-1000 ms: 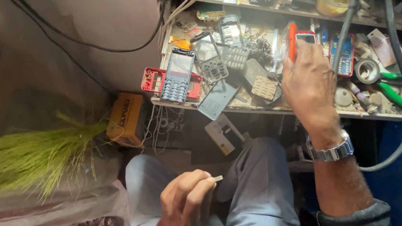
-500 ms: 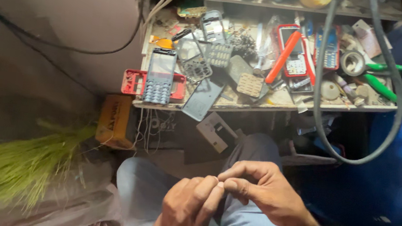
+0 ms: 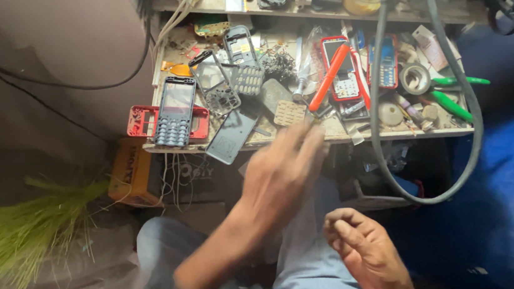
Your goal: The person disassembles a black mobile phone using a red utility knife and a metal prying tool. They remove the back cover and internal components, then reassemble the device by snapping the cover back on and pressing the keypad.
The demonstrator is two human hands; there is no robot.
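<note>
Left hand, blurred at frame centre, fingers spread wide, reaches toward the bench edge near a grey phone cover; right hand, lower right, is loosely curled, whether holding anything I cannot tell

A small beige keypad membrane lies flat near the front edge of the cluttered wooden workbench, its grid of little round bumps facing up. Just right of it on the workbench, an orange-handled screwdriver lies slanted, its handle towards the back and its tip down beside the membrane's upper corner.
</note>
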